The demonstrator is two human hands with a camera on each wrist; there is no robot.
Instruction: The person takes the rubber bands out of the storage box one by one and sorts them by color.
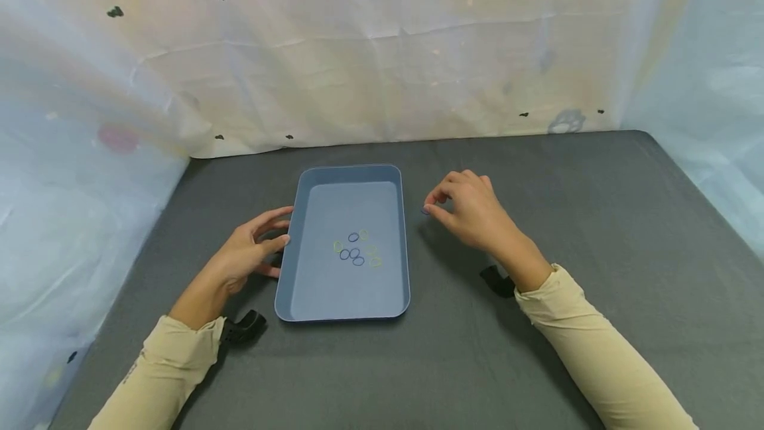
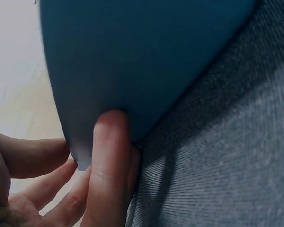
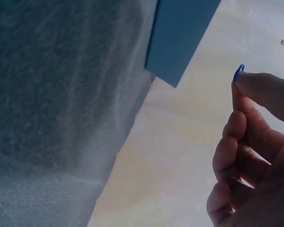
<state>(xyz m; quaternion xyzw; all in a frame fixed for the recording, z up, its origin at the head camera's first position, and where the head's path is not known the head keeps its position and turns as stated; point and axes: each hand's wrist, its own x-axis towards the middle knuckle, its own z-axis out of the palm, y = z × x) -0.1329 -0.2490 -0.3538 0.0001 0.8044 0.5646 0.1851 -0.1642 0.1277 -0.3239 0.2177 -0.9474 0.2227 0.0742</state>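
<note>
Already a small cluster of rubber bands (image 1: 357,249), blue ones and pale green ones, lay near the middle of the blue tray (image 1: 306,198), which sat toward the far edge of the grey surface (image 1: 597,217), closer to its left side. The right hand (image 1: 471,214) hovered just beside the tray's right rim, its fingers (image 3: 255,90) pinched on one more blue band (image 3: 238,73), held clear of the surface and not yet over the tray. So by my reading the collecting was well along, with this band in hand still to go in; no other loose band showed on the surface, though such thin loops on dark cloth would be easy to miss. The left hand (image 1: 253,254) steadied the tray, its fingers (image 2: 109,156) loosely curled against the left rim, one fingertip pressed to the wall. An exact count of the bands was hard, since several overlapped and the pale ones nearly vanished against the tray floor. From the head view the pinched band was only a speck at the fingertips; the right wrist view showed it plainly. Both wrist views caught only a slice of the tray.
</note>
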